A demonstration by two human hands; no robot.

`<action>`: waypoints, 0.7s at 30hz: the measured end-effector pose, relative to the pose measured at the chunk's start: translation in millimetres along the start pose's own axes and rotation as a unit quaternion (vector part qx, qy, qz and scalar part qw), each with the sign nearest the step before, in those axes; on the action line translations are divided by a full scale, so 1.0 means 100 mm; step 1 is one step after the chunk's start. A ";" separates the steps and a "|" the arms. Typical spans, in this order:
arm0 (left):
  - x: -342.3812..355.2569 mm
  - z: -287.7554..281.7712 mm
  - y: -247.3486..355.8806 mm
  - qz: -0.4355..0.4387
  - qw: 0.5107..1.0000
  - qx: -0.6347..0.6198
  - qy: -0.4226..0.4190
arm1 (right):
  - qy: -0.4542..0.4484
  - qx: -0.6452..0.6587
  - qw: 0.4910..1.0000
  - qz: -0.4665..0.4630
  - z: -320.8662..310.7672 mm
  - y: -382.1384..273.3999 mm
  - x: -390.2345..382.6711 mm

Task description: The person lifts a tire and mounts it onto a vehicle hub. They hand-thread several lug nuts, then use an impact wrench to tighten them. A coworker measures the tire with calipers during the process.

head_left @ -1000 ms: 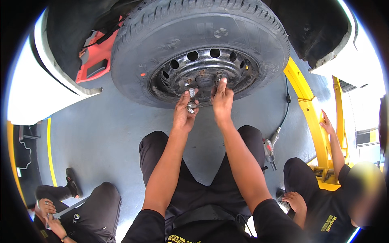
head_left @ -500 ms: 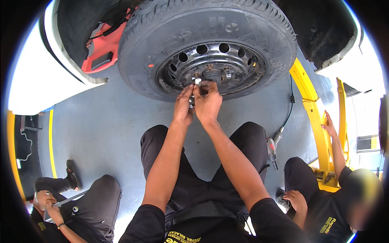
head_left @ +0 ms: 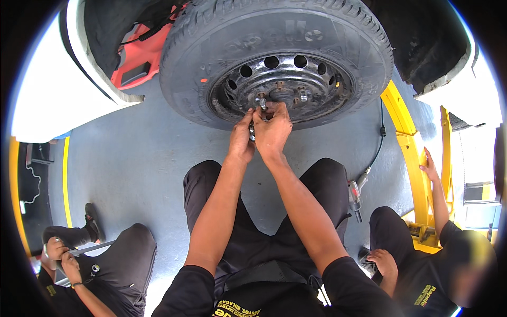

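Left hand [head_left: 241,141] curled around shiny nuts [head_left: 252,132], right hand [head_left: 274,133] pinching lug nut [head_left: 263,103] at wheel [head_left: 288,77]

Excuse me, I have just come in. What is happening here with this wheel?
A person sits before a black wheel. The fingers of the right hand appear to be on a silver nut beside the hub, while the left hand, close by, holds more shiny nuts. Another nut sits at the hub's right side. An air tool lies on the floor. At right, a co-worker's hand is at a yellow metal frame.
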State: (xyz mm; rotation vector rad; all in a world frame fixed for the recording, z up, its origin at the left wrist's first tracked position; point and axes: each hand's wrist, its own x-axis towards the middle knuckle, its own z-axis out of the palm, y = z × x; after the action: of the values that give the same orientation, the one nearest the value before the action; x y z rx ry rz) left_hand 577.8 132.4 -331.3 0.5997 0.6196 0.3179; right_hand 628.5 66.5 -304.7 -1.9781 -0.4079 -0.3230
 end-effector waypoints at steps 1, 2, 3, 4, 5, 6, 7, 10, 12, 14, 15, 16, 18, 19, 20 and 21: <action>-0.01 0.00 0.01 -0.001 1.000 -0.003 -0.005 | -0.010 0.010 1.000 0.016 -0.01 -0.02 0.00; -0.02 0.01 0.02 -0.001 1.000 -0.006 -0.011 | -0.021 0.020 0.999 0.031 -0.02 -0.04 0.00; -0.02 0.01 0.02 0.000 1.000 -0.009 -0.005 | -0.031 0.031 0.998 0.047 -0.02 -0.06 0.00; -0.06 0.06 0.04 0.001 1.000 -0.012 -0.001 | -0.023 0.031 0.999 0.036 -0.02 -0.04 0.00; -0.08 0.08 0.05 0.001 1.000 -0.015 0.004 | -0.015 0.031 0.999 0.025 -0.01 -0.03 -0.01; -0.07 0.08 0.04 -0.001 1.000 -0.011 0.010 | -0.007 0.031 0.999 0.013 -0.01 -0.01 -0.02; -0.06 0.06 0.04 -0.003 1.000 -0.008 0.017 | -0.001 0.061 0.997 0.043 0.00 -0.03 -0.03; 0.01 -0.03 0.02 0.009 1.000 -0.012 0.001 | 0.007 0.137 0.982 0.127 0.05 -0.07 -0.07; 0.05 -0.11 -0.01 0.014 1.000 -0.027 -0.005 | -0.004 0.167 0.970 0.175 0.08 -0.08 -0.08; 0.10 -0.15 -0.05 0.009 0.999 -0.050 0.001 | -0.014 0.274 0.931 0.243 0.14 0.00 -0.07; 0.12 -0.16 -0.08 0.004 0.998 -0.058 0.001 | -0.018 0.325 0.905 0.275 0.17 0.04 -0.06; 0.13 -0.23 -0.09 0.002 0.998 -0.066 0.004 | -0.020 0.349 0.888 0.299 0.18 0.01 -0.06; 0.16 -0.33 -0.13 0.000 0.997 -0.077 0.016 | -0.025 0.393 0.852 0.345 0.18 -0.05 -0.06; 0.16 -0.34 -0.14 -0.002 0.997 -0.079 0.022 | -0.027 0.401 0.840 0.364 0.16 -0.07 -0.04; 0.16 -0.35 -0.14 -0.003 0.996 -0.082 0.029 | -0.029 0.409 0.828 0.383 0.14 -0.09 -0.02; 0.16 -0.36 -0.15 -0.004 0.996 -0.074 0.039 | -0.031 0.416 0.815 0.402 0.13 -0.12 -0.01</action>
State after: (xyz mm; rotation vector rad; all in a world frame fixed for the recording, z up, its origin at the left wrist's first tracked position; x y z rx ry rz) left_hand 569.1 144.0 -371.3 0.4439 0.6664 0.3772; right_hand 623.6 82.4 -300.9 -1.1272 0.2574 0.4181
